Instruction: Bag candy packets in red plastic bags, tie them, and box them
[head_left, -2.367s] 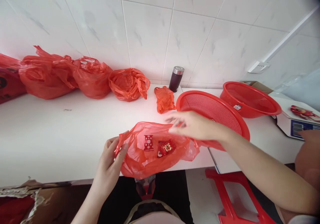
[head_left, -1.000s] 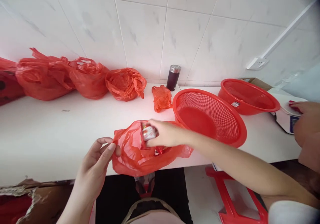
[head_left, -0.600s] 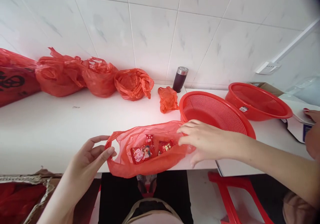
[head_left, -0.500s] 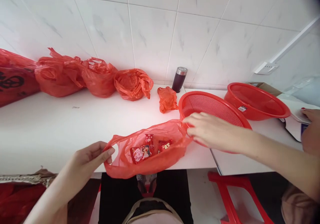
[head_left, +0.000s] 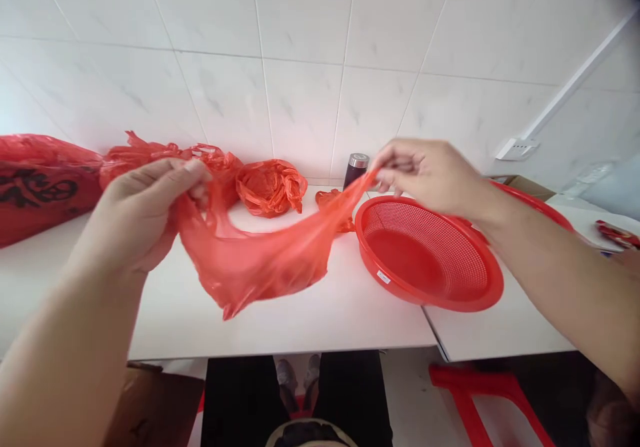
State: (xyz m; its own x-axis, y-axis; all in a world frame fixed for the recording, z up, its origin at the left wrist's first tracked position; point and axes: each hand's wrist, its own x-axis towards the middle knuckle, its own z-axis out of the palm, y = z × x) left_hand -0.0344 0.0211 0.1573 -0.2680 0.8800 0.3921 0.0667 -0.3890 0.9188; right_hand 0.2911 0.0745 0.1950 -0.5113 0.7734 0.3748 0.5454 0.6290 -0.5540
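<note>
A red plastic bag (head_left: 270, 260) hangs stretched between my two hands above the white table (head_left: 350, 320). My left hand (head_left: 150, 207) is closed around one handle. My right hand (head_left: 423, 170) pinches the other handle, pulled up and to the right. The bag sags in the middle with a bulge at its base; the red packets inside are hidden by the plastic. Just below my right hand stands a red perforated basket (head_left: 415, 260) with nothing in it. Behind the bag lies a small crumpled red bag (head_left: 327, 198), partly covered.
Several filled red bags stand along the tiled wall, among them a round bag (head_left: 270, 187) and a large printed bag (head_left: 45, 194). A dark bottle (head_left: 356, 166) stands behind the basket. A second basket (head_left: 540, 207) and a red packet (head_left: 617, 234) are at the right. A red stool (head_left: 470, 394) stands below.
Both hands have risen, lifting the bag off the table by its handles. Its open mouth and the packets inside no longer show. The view has tilted upward somewhat.
</note>
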